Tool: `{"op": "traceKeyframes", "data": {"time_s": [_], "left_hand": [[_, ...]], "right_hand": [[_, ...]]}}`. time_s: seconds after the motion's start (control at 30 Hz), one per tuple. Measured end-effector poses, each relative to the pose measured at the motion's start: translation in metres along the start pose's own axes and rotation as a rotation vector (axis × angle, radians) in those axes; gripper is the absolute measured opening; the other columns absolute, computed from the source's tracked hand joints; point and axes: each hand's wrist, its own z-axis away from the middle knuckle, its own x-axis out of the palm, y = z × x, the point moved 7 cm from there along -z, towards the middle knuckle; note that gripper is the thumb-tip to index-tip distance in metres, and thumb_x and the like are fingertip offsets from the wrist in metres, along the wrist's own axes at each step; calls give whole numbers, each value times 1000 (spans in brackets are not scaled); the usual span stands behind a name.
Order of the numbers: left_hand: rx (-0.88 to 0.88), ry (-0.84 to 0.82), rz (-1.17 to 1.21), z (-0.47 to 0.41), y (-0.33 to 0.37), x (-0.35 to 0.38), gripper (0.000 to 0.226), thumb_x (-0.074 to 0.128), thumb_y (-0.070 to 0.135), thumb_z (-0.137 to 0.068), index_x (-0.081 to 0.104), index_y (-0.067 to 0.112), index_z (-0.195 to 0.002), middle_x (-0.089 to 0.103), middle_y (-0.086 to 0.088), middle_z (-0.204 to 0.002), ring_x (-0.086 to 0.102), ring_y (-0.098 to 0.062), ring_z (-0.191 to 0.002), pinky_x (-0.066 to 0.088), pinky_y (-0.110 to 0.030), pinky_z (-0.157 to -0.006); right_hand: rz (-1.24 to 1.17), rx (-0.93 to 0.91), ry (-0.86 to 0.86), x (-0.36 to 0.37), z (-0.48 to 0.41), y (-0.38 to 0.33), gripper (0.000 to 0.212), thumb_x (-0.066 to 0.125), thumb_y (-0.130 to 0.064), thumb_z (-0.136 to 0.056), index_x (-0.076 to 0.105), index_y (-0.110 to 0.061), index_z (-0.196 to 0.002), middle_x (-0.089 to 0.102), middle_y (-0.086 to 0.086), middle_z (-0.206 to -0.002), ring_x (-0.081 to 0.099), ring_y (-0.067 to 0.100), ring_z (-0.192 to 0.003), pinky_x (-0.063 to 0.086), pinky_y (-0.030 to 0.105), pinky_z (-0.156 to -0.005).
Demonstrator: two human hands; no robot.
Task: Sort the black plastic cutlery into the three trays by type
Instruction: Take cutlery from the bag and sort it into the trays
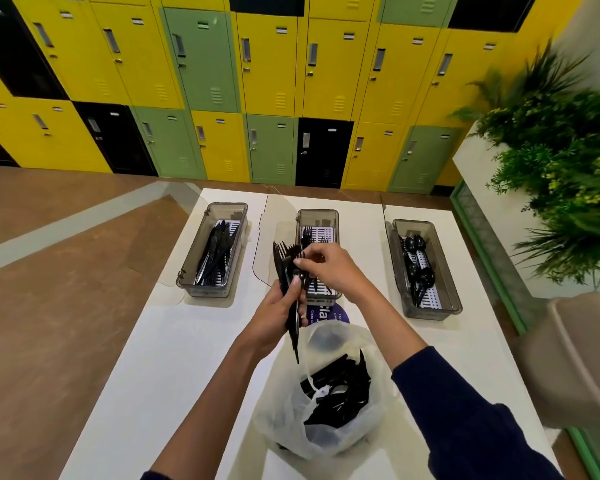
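Gripping a mixed bundle of cutlery (286, 271) in left hand (281, 308), fingers clamped, right hand (326, 263) fingers pinched on one piece over the middle tray (336, 216) at 12 o'clock; a tangled pull could spill the bundle onto the worktop (187, 358).

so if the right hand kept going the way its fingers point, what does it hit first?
The right hand points left at the bundle of black cutlery gripped by the left hand. Its fingertips seem already at the fork heads, so that bundle comes first; depth is unclear.
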Motion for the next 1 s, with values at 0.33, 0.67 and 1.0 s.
{"op": "traceKeyframes", "data": {"time_s": [0.33, 0.67, 1.0], "left_hand": [[17, 21, -4, -2, 0, -9, 18, 40, 19, -102, 46, 8, -115, 47, -2, -73, 45, -11, -54, 45, -24, -50], [6, -27, -67, -15, -3, -9, 27, 39, 22, -102, 48, 5, -121, 53, -2, -75, 47, -10, -56, 44, -24, -51], [-17, -74, 30, -25, -6, -9, 31, 38, 25, -102, 51, 8, -125, 53, 2, -75, 41, -9, -57, 42, -21, -50]], "right_hand": [[-386, 43, 224, -25, -23, -10, 8, 34, -17, -103, 41, -12, -103, 54, 4, -78, 56, 12, -57, 52, 24, -53], [19, -30, 89, -2, -51, 0, 12, 76, -21, -79, 68, -15, -85, 61, 3, -77, 54, 12, -70, 43, 28, -71], [-197, 55, 308, -38, -79, -3, 16, 43, -22, -101, 46, -9, -109, 61, -4, -80, 54, 6, -63, 41, 11, -49]]}}
